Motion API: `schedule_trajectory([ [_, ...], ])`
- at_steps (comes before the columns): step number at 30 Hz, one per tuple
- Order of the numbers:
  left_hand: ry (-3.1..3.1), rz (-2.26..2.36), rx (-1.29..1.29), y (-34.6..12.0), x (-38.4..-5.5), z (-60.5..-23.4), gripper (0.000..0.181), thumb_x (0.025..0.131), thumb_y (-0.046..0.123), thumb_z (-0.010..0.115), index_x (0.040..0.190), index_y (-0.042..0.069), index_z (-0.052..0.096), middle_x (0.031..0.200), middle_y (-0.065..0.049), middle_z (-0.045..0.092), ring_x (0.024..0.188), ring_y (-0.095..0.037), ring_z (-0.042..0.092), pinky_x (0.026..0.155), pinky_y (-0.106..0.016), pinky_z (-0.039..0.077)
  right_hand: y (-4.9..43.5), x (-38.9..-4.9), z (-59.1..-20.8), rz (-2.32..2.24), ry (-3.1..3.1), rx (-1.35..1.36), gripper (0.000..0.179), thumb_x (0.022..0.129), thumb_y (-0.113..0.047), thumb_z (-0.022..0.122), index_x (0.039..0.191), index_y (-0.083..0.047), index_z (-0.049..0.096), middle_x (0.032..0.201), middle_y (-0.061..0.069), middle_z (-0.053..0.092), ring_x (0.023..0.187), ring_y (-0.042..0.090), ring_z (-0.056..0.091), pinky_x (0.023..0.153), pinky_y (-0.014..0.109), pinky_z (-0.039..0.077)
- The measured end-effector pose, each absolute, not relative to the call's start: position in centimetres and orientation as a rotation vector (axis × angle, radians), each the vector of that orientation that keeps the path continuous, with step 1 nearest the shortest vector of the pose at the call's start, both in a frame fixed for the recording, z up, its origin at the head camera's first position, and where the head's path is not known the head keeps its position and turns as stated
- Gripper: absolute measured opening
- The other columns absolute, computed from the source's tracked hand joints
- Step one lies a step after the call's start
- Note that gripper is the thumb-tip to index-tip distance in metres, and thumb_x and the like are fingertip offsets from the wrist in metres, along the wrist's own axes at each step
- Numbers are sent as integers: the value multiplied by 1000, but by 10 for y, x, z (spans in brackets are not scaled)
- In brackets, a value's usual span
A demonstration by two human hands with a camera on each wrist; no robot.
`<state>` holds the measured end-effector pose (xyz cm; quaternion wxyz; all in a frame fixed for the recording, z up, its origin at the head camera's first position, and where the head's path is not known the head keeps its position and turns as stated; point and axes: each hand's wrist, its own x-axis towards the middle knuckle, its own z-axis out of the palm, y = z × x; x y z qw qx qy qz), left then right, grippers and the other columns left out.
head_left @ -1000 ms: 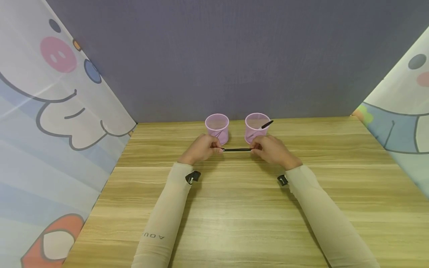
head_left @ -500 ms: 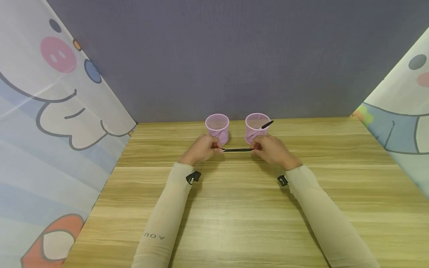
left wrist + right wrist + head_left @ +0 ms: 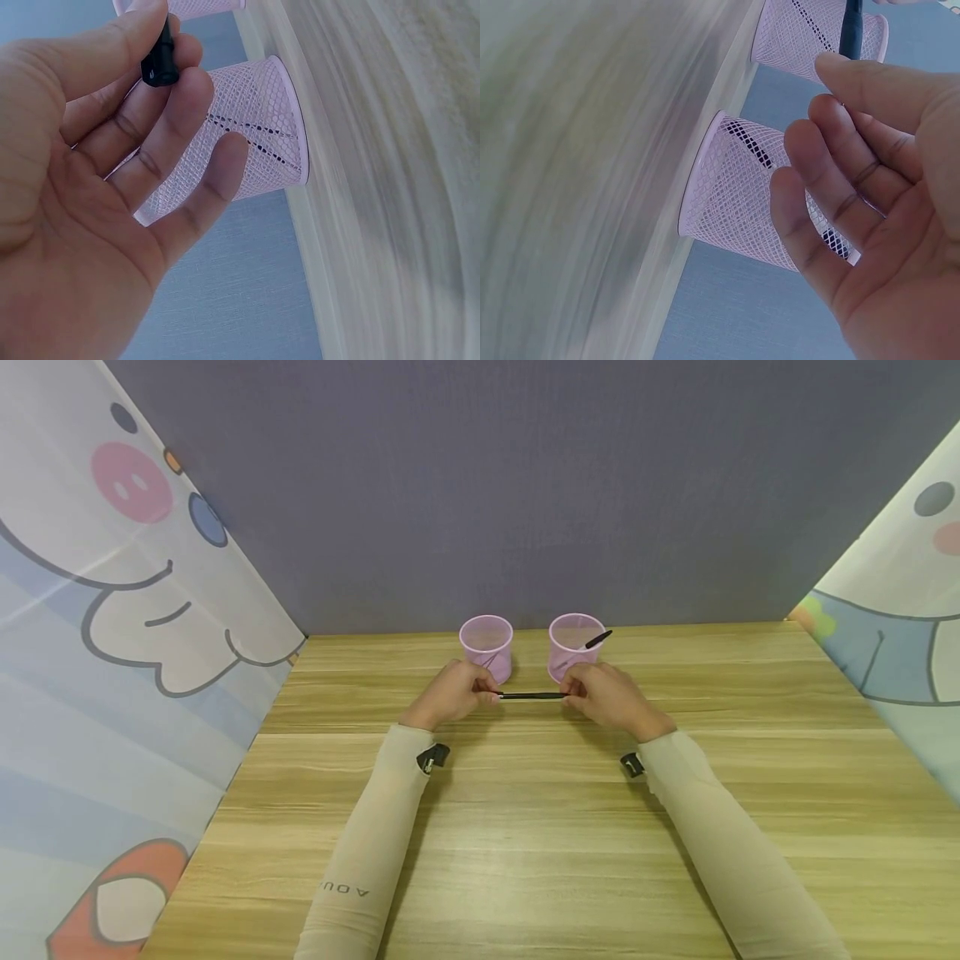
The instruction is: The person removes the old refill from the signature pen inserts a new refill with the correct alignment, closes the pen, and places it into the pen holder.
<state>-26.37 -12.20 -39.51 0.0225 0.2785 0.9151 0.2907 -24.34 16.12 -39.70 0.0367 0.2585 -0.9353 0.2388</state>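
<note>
A slim black pen (image 3: 531, 696) lies level between my two hands, in front of two pink mesh pen cups. My left hand (image 3: 452, 691) pinches its left end between thumb and fingers; the pen's blunt black tip shows in the left wrist view. At the other end, my right hand (image 3: 606, 695) pinches the pen with thumb and index finger, its other fingers loosely bent. Behind the left hand stands the left cup (image 3: 262, 112), with two thin dark sticks visible through its mesh. The right cup (image 3: 720, 195) is behind the right hand; a black-ended pen (image 3: 597, 639) leans out over its rim.
Both cups stand upright near the back edge of the wood-grain table (image 3: 525, 827), close to a grey-blue back panel (image 3: 480, 485). Cartoon-printed curtains (image 3: 97, 693) hang along the left and right sides.
</note>
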Motion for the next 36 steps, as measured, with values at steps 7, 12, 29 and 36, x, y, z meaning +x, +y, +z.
schedule_trajectory([
  [7, 2833, 924, 868, -123, -264, -395, 5, 88, 12, 80, 88, 8, 77, 80, -2, 75, 72, -10, 65, 71, -25, 54, 163, -245, -399, 760, -2870, 815, 13, 88, -11, 78, 97, -6, 70, 84, 1, 69, 79, 17, 63, 74, 39, 52],
  [12, 2851, 916, 866, -124, -264, -394, 6, 88, 13, 80, 88, 7, 78, 80, -2, 76, 71, -10, 65, 70, -26, 54, 166, -247, -399, 800, -2870, 851, 11, 93, -14, 73, 99, -6, 72, 84, 1, 71, 77, 15, 63, 74, 38, 52],
  [29, 2861, 896, 864, -123, -264, -394, 6, 87, 15, 81, 88, 9, 79, 79, 0, 76, 72, -9, 66, 72, -28, 55, 168, -248, -401, 832, -2897, 910, 17, 101, -12, 62, 87, -6, 69, 67, -4, 53, 65, 14, 48, 64, 32, 41],
  [36, 2864, 902, 877, -124, -265, -395, 4, 87, 14, 81, 87, 11, 78, 79, 1, 76, 71, -8, 66, 71, -27, 55, 168, -247, -401, 825, -2898, 892, 14, 100, -12, 64, 90, -5, 70, 70, -4, 55, 68, 14, 50, 67, 33, 42],
])
